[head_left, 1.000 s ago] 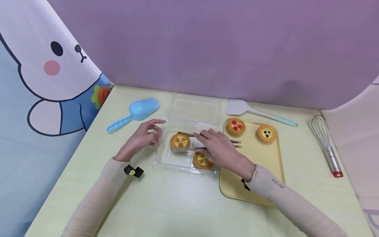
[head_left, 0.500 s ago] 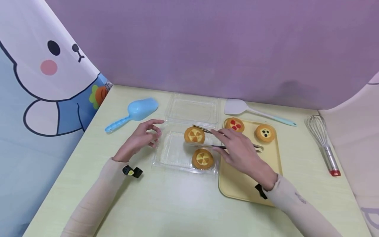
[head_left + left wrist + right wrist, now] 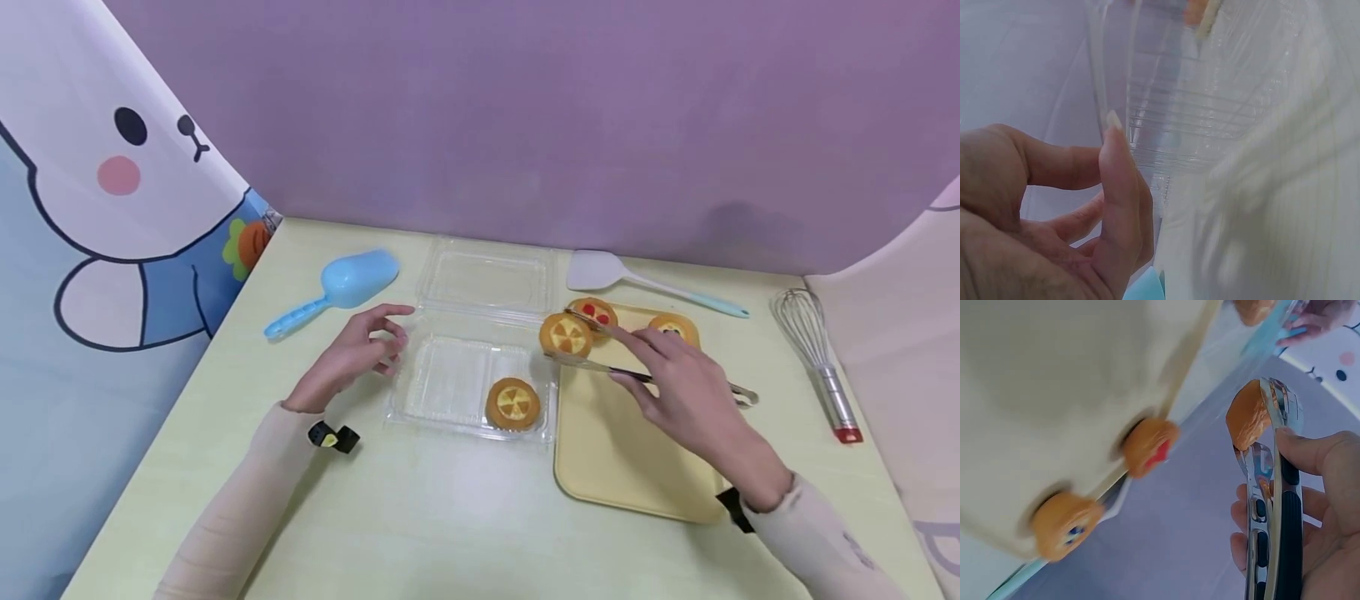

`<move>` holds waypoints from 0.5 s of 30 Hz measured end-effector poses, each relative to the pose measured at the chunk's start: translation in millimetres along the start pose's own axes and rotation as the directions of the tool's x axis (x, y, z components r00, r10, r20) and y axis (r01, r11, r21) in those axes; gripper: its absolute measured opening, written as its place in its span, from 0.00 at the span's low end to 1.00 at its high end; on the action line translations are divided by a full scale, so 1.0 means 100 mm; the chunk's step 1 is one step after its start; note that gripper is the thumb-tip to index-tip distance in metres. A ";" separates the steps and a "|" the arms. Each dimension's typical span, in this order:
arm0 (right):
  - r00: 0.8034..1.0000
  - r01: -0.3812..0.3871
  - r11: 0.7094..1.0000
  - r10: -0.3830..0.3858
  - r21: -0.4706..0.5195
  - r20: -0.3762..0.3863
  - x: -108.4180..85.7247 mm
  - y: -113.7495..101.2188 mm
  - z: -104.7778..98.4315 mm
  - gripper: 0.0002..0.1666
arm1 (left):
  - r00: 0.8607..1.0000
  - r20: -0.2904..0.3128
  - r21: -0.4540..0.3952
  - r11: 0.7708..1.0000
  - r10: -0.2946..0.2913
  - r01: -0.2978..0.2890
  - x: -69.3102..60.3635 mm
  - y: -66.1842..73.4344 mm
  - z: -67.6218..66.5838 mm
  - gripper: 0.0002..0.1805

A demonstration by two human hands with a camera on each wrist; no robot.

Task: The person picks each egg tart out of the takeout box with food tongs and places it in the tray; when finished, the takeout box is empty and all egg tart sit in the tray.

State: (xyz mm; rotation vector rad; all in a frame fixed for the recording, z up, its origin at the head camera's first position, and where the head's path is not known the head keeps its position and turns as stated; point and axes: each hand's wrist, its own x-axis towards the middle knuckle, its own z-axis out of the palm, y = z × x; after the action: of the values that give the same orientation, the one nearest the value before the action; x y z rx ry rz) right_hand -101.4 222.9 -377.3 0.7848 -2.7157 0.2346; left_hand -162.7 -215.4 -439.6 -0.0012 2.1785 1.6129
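Note:
My right hand grips a pair of metal tongs with black inserts. Between the tongs' tips is a round brown tart with a yellow and orange wedge top, held over the left edge of the yellow tray. A matching tart lies in the right part of the clear plastic container, whose lid is folded back. By the container's left rim, my left hand has loosely bent fingers; whether the thumb touches the plastic cannot be told.
On the tray's far side sit a red-topped tart and a tart with dark dots, partly behind my right hand. Around them lie a blue scoop, a white spatula and a whisk.
The tongs have carried the wedge-topped tart up out of the container and rightward, to the tray's edge. My right hand moved right with them; the left hand stayed put.

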 end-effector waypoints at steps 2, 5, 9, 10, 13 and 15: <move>1.000 -0.020 1.000 0.020 -0.004 0.001 -0.09 0.06 -0.03 0.36 | 1.000 0.003 0.001 1.000 0.000 0.000 -0.01 0.00 0.00 0.34; 0.999 -0.040 0.999 0.040 -0.007 0.003 -0.21 0.15 -0.05 0.37 | 1.000 0.006 0.002 1.000 0.002 -0.002 -0.01 0.00 -0.01 0.35; 0.999 -0.051 0.999 0.051 -0.012 0.012 -0.36 0.22 -0.02 0.38 | 1.000 0.011 0.006 1.000 0.009 -0.009 0.00 -0.01 -0.02 0.35; 0.998 -0.053 0.999 0.053 -0.012 0.017 -0.39 0.23 -0.01 0.38 | 1.000 0.011 0.006 1.000 0.009 -0.009 0.00 -0.01 -0.02 0.35; 0.998 -0.061 0.998 0.061 -0.008 0.035 -0.46 0.25 0.04 0.39 | 1.000 0.019 -0.004 1.000 0.005 -0.005 0.01 -0.02 -0.03 0.35; 0.997 -0.064 0.998 0.064 -0.006 0.048 -0.50 0.26 0.06 0.39 | 1.000 0.023 -0.005 1.000 -0.001 0.001 0.01 -0.01 -0.03 0.35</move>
State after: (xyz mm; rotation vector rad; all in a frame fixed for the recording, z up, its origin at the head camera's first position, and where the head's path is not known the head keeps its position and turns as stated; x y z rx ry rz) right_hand -76.6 267.4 -401.6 0.7117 -2.7885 0.2259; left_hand -164.7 -218.3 -440.6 0.0139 2.1572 1.6098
